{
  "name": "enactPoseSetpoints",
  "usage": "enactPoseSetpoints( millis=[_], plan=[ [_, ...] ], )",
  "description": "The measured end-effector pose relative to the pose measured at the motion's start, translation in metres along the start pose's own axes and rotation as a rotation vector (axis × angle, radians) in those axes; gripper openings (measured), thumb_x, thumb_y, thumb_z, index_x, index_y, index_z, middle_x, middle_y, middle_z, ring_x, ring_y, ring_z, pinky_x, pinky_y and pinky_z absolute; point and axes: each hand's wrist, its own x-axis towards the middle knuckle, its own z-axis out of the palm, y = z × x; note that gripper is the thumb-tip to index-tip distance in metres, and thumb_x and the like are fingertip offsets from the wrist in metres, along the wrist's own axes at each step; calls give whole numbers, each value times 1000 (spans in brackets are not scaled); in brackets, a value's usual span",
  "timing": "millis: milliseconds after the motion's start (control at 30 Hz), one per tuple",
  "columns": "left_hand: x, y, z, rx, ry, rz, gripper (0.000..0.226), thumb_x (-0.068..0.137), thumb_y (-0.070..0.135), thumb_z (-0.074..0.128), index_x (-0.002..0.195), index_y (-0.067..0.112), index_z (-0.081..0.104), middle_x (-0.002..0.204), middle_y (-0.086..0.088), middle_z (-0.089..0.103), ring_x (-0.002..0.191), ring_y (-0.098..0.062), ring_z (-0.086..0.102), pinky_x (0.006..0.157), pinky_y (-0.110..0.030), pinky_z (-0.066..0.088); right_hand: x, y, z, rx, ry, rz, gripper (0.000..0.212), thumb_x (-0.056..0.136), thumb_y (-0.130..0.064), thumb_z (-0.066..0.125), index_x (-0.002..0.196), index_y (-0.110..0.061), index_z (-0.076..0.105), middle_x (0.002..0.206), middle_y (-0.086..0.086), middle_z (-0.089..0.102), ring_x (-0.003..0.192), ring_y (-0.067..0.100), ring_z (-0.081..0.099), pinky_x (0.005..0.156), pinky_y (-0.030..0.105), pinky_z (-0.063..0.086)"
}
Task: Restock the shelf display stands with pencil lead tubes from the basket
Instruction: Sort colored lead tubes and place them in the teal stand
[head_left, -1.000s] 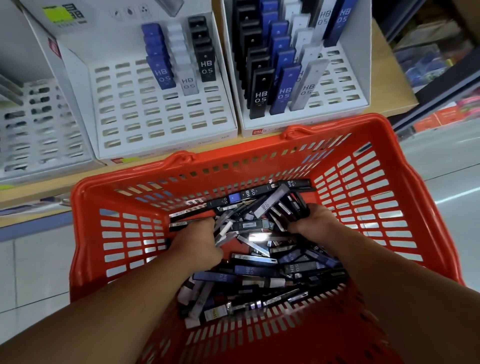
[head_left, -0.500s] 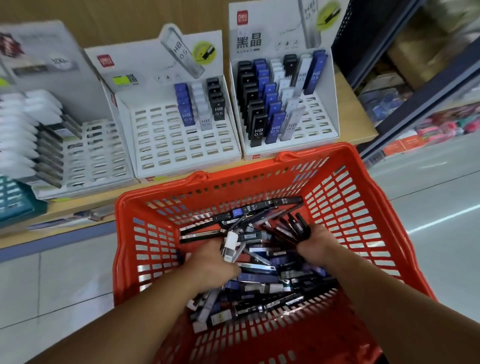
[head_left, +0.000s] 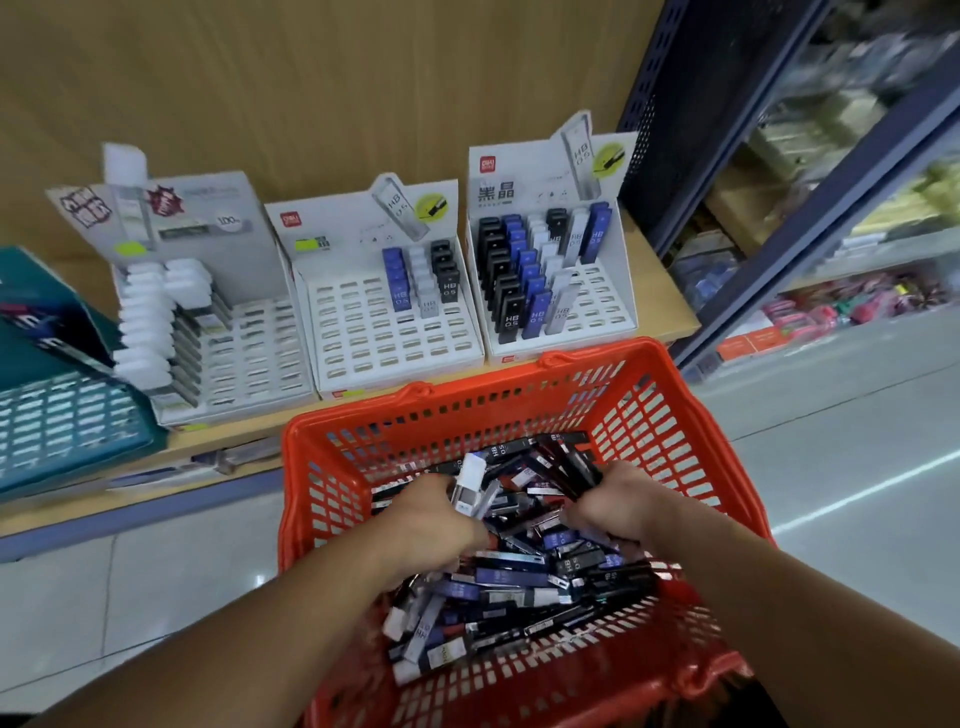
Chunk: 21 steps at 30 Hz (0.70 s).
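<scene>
Loose pencil lead tubes (head_left: 524, 577) fill the red basket (head_left: 322, 457) at lower centre. The left hand (head_left: 431, 525) is closed around a white-capped tube (head_left: 470, 486); the right hand (head_left: 615, 506) grips a bunch of dark tubes. Beyond the basket's far rim, display stands (head_left: 395, 332) line the shelf (head_left: 670, 306), many slots empty. Open floor (head_left: 831, 467) lies at right.
</scene>
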Motion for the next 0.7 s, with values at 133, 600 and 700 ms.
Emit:
enactPoseSetpoints(
  millis=[133,600,700],
  plan=[
    [-38,22,-18,-83,54,96,23,79,15,82,84,15,59,76,-4,61,59,-16,57,51,-24,45,-39,-24,-11,88,-62,-86,23,85,-13,79,99,-6,62,57,5,54,40,16,44,42,25,37],
    [-154,84,-63,-362,82,273,34,79,14,86,105,7,65,80,-10,75,59,-17,67,52,-23,49,-178,-105,-42,368,44,-343,14,90,-9,75,94,-5,62,63,7,56,51,17,48,45,27,36],
    [-160,85,-60,-388,52,293,31,79,13,87,103,7,69,85,-12,77,59,-15,66,51,-24,50,-183,-103,-32,500,31,-426,13,93,-15,75,96,-6,65,67,6,58,54,16,48,46,27,35]
  ],
)
